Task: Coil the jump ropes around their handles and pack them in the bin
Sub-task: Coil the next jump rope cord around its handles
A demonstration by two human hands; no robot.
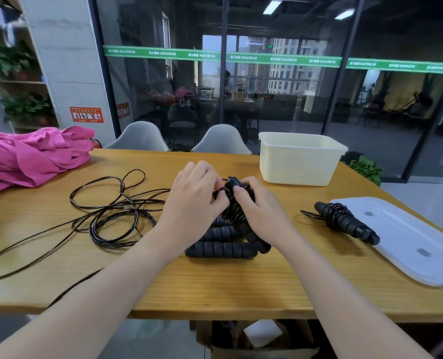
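Both hands (225, 203) pinch rope around a handle pair (237, 216) tilted upright, top end pointing away.

i see a matt wooden table (215, 281), glossy black rope (106, 203), ribbed matt foam handles (220, 248), a smooth cream plastic bin (298, 161), pink cloth (28, 156).

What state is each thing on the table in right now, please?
Bin: open, upright.
Lid: off, flat on table.
Coiled jump rope: wound, lying partly on lid.
Loose rope: tangled, uncoiled.
Held handles: partly wrapped.
Left hand: gripping rope.
Right hand: gripping handles.
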